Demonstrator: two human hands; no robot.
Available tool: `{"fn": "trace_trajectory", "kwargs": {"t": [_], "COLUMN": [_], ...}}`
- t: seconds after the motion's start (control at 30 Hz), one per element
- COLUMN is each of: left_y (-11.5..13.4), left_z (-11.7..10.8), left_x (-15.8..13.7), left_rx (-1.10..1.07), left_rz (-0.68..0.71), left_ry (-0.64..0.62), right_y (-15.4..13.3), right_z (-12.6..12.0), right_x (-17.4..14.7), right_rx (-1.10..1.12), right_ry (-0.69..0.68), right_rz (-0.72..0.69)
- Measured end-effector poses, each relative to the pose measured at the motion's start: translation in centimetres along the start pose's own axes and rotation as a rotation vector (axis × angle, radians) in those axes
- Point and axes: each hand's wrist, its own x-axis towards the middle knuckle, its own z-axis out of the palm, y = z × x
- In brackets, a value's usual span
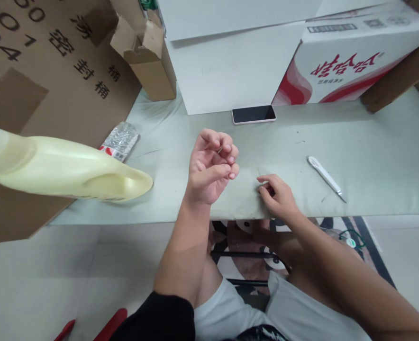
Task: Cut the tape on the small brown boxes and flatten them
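Note:
My left hand (213, 168) is raised above the pale green table cover (167, 189), palm turned up and fingers curled. Its thumb tip meets a fingertip, and anything between them is too small to make out. Low over the table's front edge, my right hand (277, 195) has its fingers bent, with thumb and forefinger close together. A faint thin line shows by that forefinger; whether the hand grips it is unclear. To the right lies a white tool (326, 179) with a slim pointed tip. Beyond my left hand is a phone (254, 114), its screen dark.
A pale yellow bottle (70, 166) looms at left, near a clear plastic-wrapped packet (120, 141). Behind stand a large brown carton (67, 94), a small opened box (154, 78), a white box (227, 71) and a red-and-white carton (348, 61). My legs are under the table edge.

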Motion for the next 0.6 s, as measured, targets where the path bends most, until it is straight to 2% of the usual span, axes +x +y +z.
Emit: {"fn": "trace_trajectory", "kwargs": {"t": [0.13,0.3,0.6], "left_y": [-0.07,0.11,0.16], "left_z": [-0.03,0.08,0.20], "left_x": [-0.08,-0.09,-0.11], "left_rx": [0.036,-0.038,-0.040], "left_rz": [-0.007,-0.020,-0.017], "left_ry": [0.009,-0.039,-0.031], "right_y": [-0.06,-0.12,-0.12], "right_z": [0.08,0.11,-0.01], "right_x": [-0.04,-0.05,0.01], "right_rx": [-0.008,-0.004,-0.021], "right_ry": [-0.002,0.001,-0.027], "right_rz": [0.014,0.020,0.018]}}
